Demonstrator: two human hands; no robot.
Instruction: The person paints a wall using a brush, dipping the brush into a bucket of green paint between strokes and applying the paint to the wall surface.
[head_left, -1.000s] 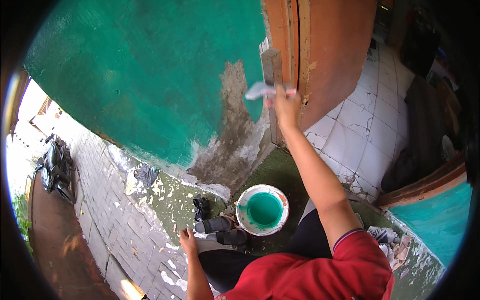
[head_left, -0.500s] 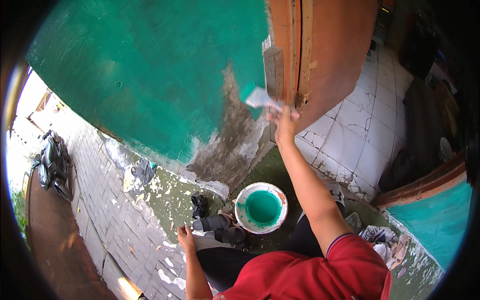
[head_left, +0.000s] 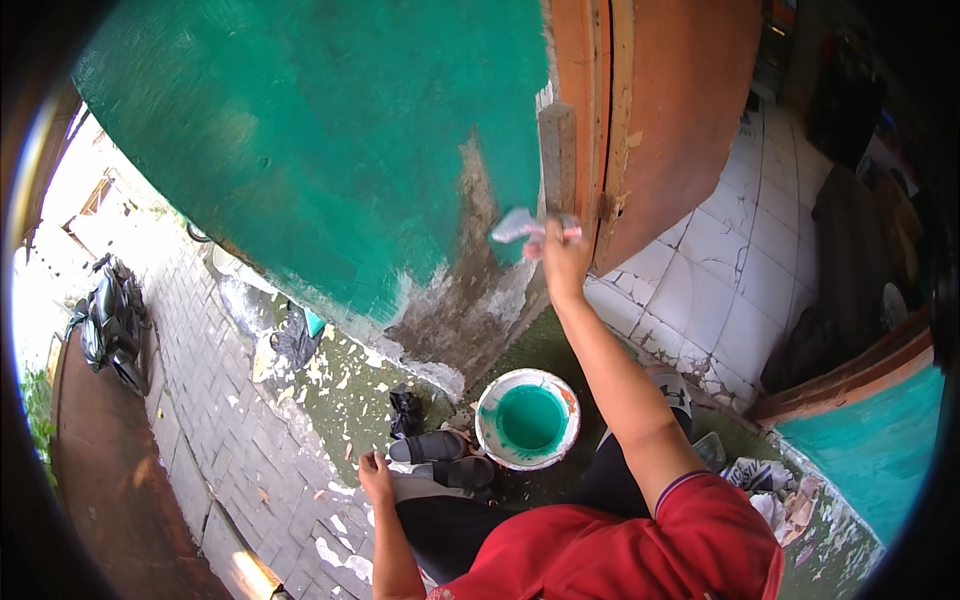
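Note:
A paintbrush is gripped by its handle in my right hand, held up at the wall beside the door frame. Its bristle end is at the edge between wet green paint and bare grey plaster. Green paint covers most of the wall; a bare patch runs down to the lower corner. Below my right arm stands a white bucket with green paint in it. My left hand hangs low near my knee, its fingers curled; whether they hold anything cannot be made out.
Black sandals lie left of the bucket, with a black crumpled bag beyond. An orange door and cracked white tiles are at the right. Crumpled paper lies at lower right. A motorcycle stands far left.
My right hand and the paintbrush have moved down the wall along the door frame side. More green shows beside the frame. My left hand stays nearly where it was.

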